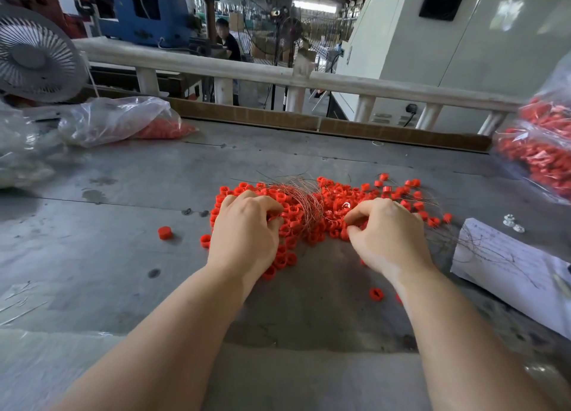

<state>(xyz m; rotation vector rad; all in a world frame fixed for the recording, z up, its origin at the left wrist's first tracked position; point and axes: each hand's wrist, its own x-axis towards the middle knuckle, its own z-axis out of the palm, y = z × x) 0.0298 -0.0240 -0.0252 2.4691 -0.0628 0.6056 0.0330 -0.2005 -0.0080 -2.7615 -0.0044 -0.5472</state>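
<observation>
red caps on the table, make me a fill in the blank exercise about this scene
The left hand and right hand rest on a pile of small ____ caps.
A bundle of thin ____ lies on the pile between the hands.
One stray cap lies to the ____ of the left hand.
The sheet of paper lies nearest the ____ hand.
Missing words: red; wire; left; right.

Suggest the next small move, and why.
Probably pinch one ring from the heap of small red plastic rings with the right hand: both hands' curled fingers dig into it, the left hand beside the thin coppery wire bundle.
</observation>
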